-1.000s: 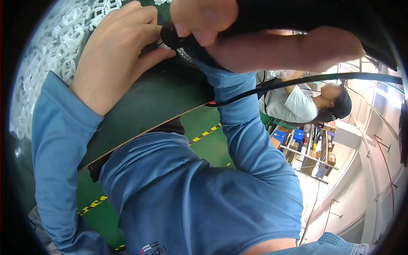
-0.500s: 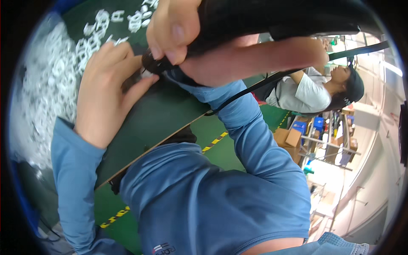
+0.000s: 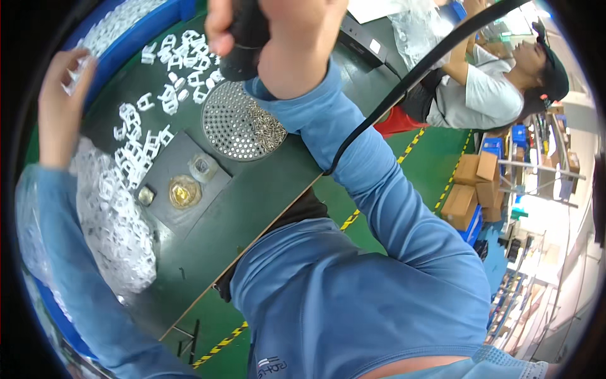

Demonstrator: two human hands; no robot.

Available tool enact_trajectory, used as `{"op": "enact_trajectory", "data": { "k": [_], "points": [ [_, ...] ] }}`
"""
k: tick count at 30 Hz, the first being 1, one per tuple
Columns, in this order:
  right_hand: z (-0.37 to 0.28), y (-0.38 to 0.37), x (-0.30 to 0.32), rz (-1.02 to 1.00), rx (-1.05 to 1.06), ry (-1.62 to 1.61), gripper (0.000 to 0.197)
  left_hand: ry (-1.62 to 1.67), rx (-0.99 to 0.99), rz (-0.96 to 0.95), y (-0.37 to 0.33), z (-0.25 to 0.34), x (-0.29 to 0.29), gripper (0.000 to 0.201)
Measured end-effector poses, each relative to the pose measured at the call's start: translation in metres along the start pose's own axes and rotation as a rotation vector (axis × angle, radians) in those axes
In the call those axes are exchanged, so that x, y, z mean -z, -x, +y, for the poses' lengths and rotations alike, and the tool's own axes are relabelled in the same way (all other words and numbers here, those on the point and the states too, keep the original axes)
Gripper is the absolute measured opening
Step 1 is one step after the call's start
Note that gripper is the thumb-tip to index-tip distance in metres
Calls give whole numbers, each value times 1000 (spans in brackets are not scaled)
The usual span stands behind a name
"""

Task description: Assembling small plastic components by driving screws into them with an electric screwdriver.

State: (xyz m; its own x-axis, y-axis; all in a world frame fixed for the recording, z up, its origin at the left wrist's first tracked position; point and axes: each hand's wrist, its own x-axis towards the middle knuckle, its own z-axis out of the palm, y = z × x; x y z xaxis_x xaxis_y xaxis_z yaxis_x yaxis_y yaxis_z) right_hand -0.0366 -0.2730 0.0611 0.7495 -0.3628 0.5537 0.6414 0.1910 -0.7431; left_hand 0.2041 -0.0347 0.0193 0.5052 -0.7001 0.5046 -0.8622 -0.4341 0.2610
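Observation:
At the far left, my left hand (image 3: 63, 104) is raised over the rim of a blue bin (image 3: 117, 66), its fingers closed around a small white plastic part (image 3: 77, 74). My right hand (image 3: 297, 47), near the top centre, grips a black corded electric screwdriver (image 3: 245, 44); the top of the tool is cut off by the frame. Below the tool, a round perforated metal tray (image 3: 228, 123) bears a heap of small screws (image 3: 268, 129). On a dark square plate (image 3: 170, 218) sit a yellowish round fixture (image 3: 184, 191) and a clear one (image 3: 202, 168).
Loose white plastic parts (image 3: 129, 148) lie scattered on the green table (image 3: 252, 189). A clear bag of white parts (image 3: 117, 234) rests beside my left forearm. A black cable (image 3: 404, 95) crosses by my right arm. Another person (image 3: 470, 82) works at the right, near cardboard boxes (image 3: 461, 202).
My left hand has moved away from the tool's tip, out left to the blue bin. The right hand has lifted the screwdriver upward, uncovering the screw tray and the plate with fixtures.

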Motion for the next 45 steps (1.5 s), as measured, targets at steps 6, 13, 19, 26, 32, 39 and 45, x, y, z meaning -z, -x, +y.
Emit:
{"op": "enact_trajectory", "data": {
  "k": [6, 13, 19, 26, 32, 39, 45],
  "points": [
    [6, -9, -1, -252, 202, -134, 38, -167, -300, -218, 40, 107, -2, 29],
    [-13, 7, -33, 77, 372, 484, 66, 37, 32, -264, 57, 115, 13, 19],
    [-30, 58, -3, -570, -108, 573, 63, 1288, 630, -261, 104, 197, 43, 41],
    [-3, 61, -16, -749, -198, 404, 45, 1410, 686, -262, 121, 190, 42, 30],
    [25, 57, -30, -698, 331, 1291, 32, 1117, 731, 9, 133, 169, 31, 21],
    [36, 31, -23, -635, 160, 1584, 16, 1151, 684, 85, 130, 171, 25, 24],
    [58, 4, -18, -644, 32, 1593, 24, 1197, 674, 230, 135, 166, 16, 21]
  ]
}}
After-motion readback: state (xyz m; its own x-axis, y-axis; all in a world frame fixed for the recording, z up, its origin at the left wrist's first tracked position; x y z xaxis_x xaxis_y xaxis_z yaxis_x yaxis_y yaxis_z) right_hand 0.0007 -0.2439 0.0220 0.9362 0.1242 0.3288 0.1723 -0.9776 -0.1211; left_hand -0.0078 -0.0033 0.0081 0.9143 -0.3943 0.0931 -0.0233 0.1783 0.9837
